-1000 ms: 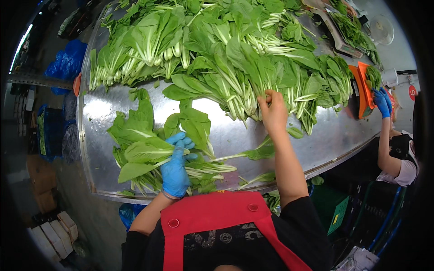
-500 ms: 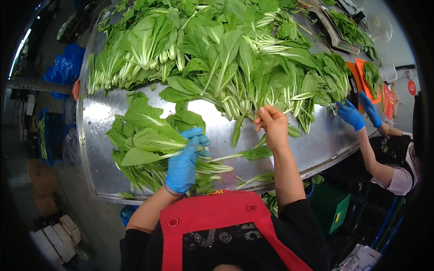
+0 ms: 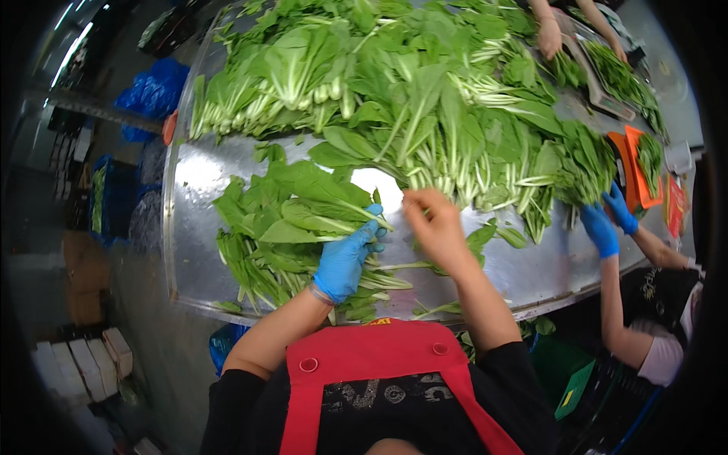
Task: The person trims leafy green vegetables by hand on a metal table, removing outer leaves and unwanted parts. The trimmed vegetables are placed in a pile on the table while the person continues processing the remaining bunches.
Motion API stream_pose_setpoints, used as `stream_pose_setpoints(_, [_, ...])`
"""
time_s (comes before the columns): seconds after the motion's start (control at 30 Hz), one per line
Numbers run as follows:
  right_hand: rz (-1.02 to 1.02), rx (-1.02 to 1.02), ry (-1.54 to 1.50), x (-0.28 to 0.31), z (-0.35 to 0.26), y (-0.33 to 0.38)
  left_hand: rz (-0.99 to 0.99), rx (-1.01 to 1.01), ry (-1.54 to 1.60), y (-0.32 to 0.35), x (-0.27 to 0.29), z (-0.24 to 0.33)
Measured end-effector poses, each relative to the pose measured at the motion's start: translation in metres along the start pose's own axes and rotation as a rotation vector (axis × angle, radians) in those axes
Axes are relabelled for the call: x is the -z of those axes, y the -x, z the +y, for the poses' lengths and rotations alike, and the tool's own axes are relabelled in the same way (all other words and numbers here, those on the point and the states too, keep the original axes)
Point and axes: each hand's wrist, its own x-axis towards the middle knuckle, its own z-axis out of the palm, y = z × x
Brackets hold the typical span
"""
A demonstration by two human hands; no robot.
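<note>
My left hand [image 3: 345,258], in a blue glove, presses on a small pile of leafy greens [image 3: 284,227] at the near left of a shiny metal table [image 3: 189,250], its fingers curled over the stems. My bare right hand [image 3: 432,227] hovers just right of that pile, fingers pinched on a thin green stalk [image 3: 409,265] that runs toward the left hand. A large heap of the same white-stemmed greens [image 3: 425,98] covers the far half of the table.
At the right, another person's two blue-gloved hands [image 3: 607,224] reach into the heap beside an orange tray [image 3: 633,163]. Bare hands of a third person [image 3: 550,34] work at the far edge. Blue bags [image 3: 152,91] and crates stand left of the table.
My right hand drew back from the big heap toward me and to the left pile. My left hand rose onto the pile's stems. The neighbour's gloved hands moved into the heap.
</note>
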Motion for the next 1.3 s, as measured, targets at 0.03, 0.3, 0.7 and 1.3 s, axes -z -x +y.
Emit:
stream_pose_setpoints(0.03, [0.084,0.003,0.067,-0.001,0.01,-0.017,0.008,-0.009,0.026,-0.001,0.006,-0.001])
stream_pose_setpoints(0.3, [0.109,-0.369,-0.012,-0.014,0.038,-0.083,0.052,-0.027,-0.067,-0.004,0.016,0.002])
stream_pose_setpoints(0.7, [-0.317,-0.492,-0.652,-0.018,0.034,0.01,0.184,-0.063,-0.077,0.003,0.022,-0.018])
stream_pose_setpoints(1.3, [-0.13,0.073,0.166,-0.012,0.007,0.002,-0.05,0.007,0.191,-0.006,0.03,-0.017])
